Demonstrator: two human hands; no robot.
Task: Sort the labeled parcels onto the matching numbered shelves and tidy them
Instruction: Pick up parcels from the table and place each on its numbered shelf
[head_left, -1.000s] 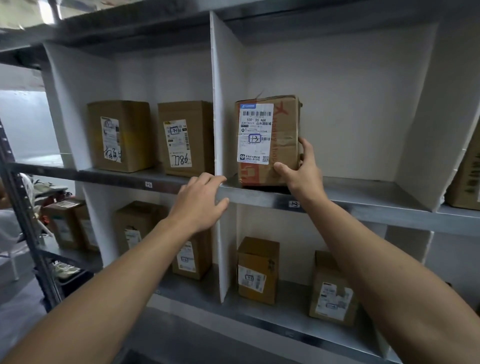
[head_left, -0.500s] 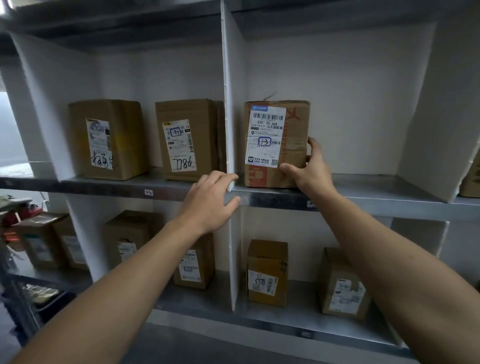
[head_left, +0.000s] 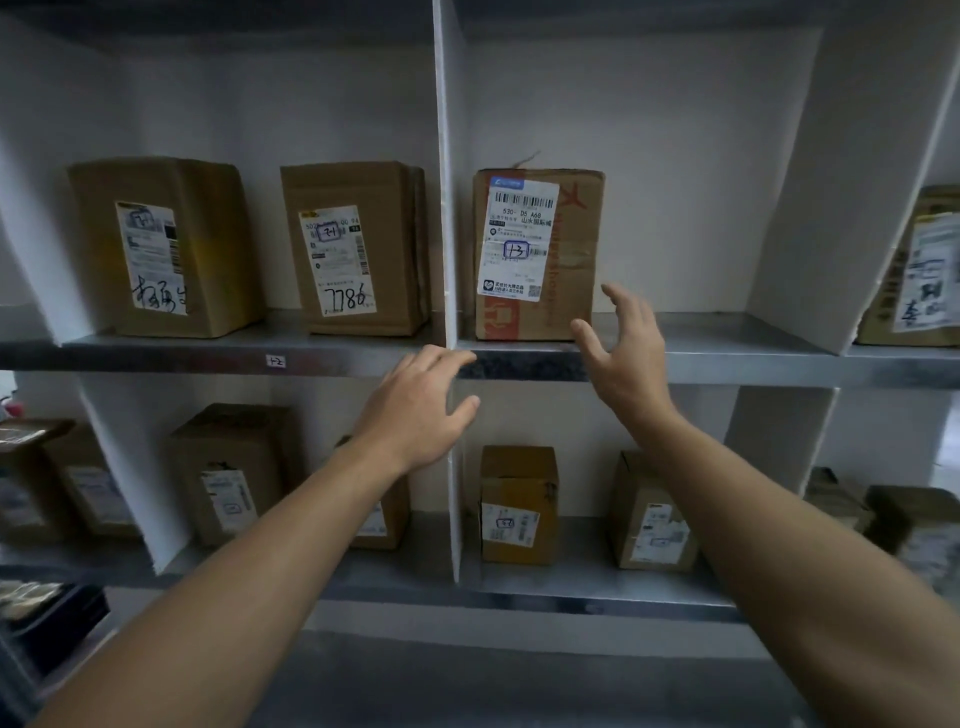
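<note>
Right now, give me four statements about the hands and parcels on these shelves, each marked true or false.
1. The right hand lifts the parcel marked 1-3 off the upper shelf. False: the parcel stands on the shelf, and the hand is open beside it.
2. The parcel marked 1-3 stands just right of the white divider. True.
3. The parcel with 7786 sits on the lower shelf. False: it is on the upper shelf, left of the divider.
4. The left hand holds nothing. True.
</note>
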